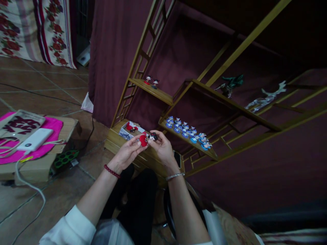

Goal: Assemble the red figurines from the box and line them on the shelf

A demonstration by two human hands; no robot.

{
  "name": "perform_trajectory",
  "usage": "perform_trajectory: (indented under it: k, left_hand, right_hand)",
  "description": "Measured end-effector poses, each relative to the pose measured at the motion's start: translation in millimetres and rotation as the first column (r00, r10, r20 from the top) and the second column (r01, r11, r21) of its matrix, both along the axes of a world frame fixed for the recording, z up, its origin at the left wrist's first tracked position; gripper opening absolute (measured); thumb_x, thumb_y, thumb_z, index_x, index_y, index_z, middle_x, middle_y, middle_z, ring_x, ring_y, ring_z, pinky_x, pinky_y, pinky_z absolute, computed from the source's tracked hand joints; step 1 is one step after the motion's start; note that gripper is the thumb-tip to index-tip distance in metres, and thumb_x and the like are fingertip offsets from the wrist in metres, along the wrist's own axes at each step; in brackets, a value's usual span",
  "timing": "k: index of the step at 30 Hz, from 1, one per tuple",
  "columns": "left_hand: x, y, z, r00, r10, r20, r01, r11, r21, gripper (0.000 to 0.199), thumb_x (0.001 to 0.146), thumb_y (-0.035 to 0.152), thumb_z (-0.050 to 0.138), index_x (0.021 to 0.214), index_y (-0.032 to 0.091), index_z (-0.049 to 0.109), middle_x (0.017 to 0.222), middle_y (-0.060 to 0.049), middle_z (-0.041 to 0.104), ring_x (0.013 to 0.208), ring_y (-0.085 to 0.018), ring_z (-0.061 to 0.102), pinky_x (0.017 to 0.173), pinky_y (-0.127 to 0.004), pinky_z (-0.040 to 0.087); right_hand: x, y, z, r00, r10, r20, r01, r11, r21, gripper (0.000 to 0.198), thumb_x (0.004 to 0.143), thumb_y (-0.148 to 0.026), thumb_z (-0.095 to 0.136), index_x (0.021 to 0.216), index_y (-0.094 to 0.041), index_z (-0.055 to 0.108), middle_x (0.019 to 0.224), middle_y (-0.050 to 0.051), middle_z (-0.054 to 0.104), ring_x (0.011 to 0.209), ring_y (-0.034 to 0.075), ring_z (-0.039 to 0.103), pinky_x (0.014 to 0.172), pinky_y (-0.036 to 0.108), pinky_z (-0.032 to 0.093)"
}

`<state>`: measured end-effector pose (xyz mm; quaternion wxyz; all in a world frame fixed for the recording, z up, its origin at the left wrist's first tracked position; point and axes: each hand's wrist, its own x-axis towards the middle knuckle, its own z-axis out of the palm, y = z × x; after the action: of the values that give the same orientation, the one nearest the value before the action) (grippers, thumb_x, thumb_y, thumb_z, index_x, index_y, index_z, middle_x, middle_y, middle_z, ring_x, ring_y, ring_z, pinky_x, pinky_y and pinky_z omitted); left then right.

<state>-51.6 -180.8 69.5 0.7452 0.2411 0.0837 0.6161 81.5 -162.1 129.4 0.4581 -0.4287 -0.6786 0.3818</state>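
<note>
Between my two hands is a small doll figurine [151, 137] with black hair and a round red base [143, 140]. My left hand [129, 151] pinches the red base end. My right hand [162, 147] has its fingers closed round the dark-haired head end. The figurine lies tilted sideways. Just beyond my left hand, an open box [124, 133] with red and dark figurine pieces [132, 129] sits on the lowest wooden shelf surface. Part of the figurine is covered by my fingers.
Two similar figurines [151, 81] stand on a small upper shelf [153, 91]. Several blue figurines [187, 131] stand in rows on the middle shelf. Higher right are a green ornament [233, 81] and a pale deer-like ornament [267, 97]. At left, a white power bank [35, 139] lies on pink cloth.
</note>
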Motion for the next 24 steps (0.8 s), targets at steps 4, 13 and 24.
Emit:
perform_trajectory:
  k: [4,13,24]
  left_hand:
    - [-2.3,1.5,-2.4,1.000,0.002,0.000,-0.002,1.000,0.025,0.033,0.074,0.012,0.061,0.107,0.014,0.058,0.112,-0.009,0.059,0.103,-0.019,0.055,0.097,-0.035,0.037]
    - [-4.4,3.1,-6.8,1.000,0.016,0.014,-0.017,0.999,0.041,0.031,0.075,0.014,0.060,0.107,0.015,0.059,0.113,-0.008,0.058,0.102,-0.018,0.054,0.098,-0.036,0.036]
    - [-5.4,2.0,-7.5,1.000,0.003,0.027,-0.003,1.000,0.000,0.031,0.075,0.012,0.059,0.106,0.014,0.058,0.114,-0.009,0.058,0.105,-0.019,0.053,0.097,-0.036,0.037]
  right_hand:
    - [-3.5,1.1,1.4,1.000,0.009,0.016,-0.010,1.000,0.007,0.035,0.065,-0.027,0.063,0.098,-0.022,0.053,0.088,0.000,0.057,0.080,0.013,0.056,0.076,0.026,0.048]
    - [-10.4,1.2,4.4,0.998,0.011,0.057,-0.013,1.000,0.023,0.032,0.066,-0.025,0.062,0.097,-0.022,0.054,0.086,-0.001,0.056,0.077,0.011,0.055,0.072,0.024,0.048]
    - [-10.7,4.0,1.6,0.996,0.051,0.075,-0.052,0.999,0.005,0.034,0.067,-0.027,0.062,0.100,-0.022,0.052,0.089,0.000,0.057,0.078,0.012,0.055,0.072,0.024,0.049]
